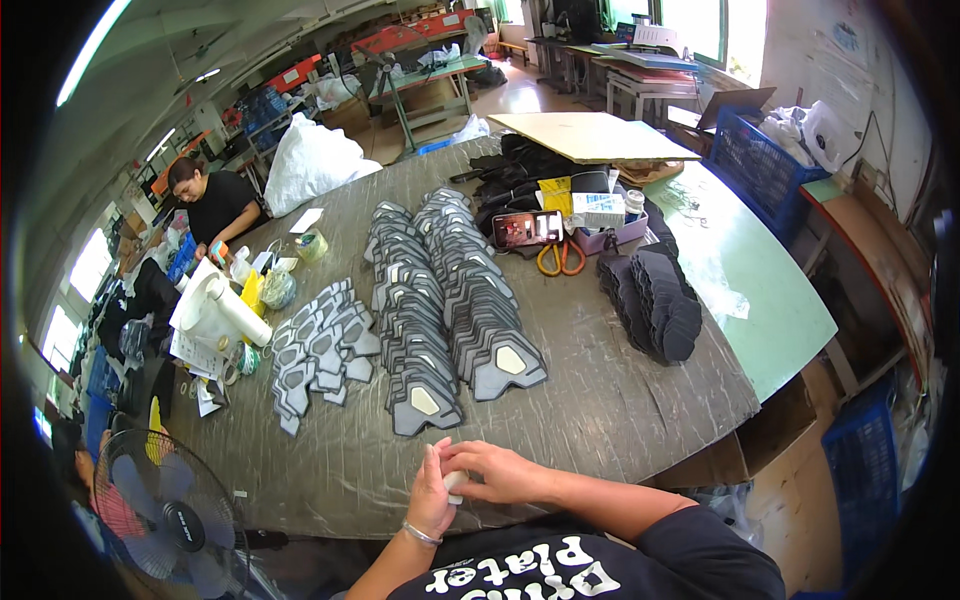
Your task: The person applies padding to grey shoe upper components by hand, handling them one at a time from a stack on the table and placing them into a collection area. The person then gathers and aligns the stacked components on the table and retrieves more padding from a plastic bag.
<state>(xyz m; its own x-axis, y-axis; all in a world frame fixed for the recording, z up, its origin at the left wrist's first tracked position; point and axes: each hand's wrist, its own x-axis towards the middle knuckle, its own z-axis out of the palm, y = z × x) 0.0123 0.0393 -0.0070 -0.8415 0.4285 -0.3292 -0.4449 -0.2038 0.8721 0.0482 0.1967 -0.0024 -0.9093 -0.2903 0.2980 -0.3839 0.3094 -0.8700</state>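
Note:
At the near edge of the table, my left hand (430, 497) and my right hand (500, 473) come together with fingers closed around a small whitish piece (456, 487). My fingers cover most of it, so its exact kind is hidden. Just beyond my hands lie two long rows of overlapping dark grey shaped pads (495, 378), the front ones bearing a cream patch. To their left spreads a group of smaller light grey pads (325, 350). Stacks of black shaped pieces (655, 305) sit at the right. Neither hand touches any of these.
A phone (527, 229), orange-handled scissors (561, 259) and black fabric (530, 165) lie at the back. White rolls (238, 312) and tape stand at the left edge. A fan (175, 510) is at lower left. Another person (215, 205) works at the far left.

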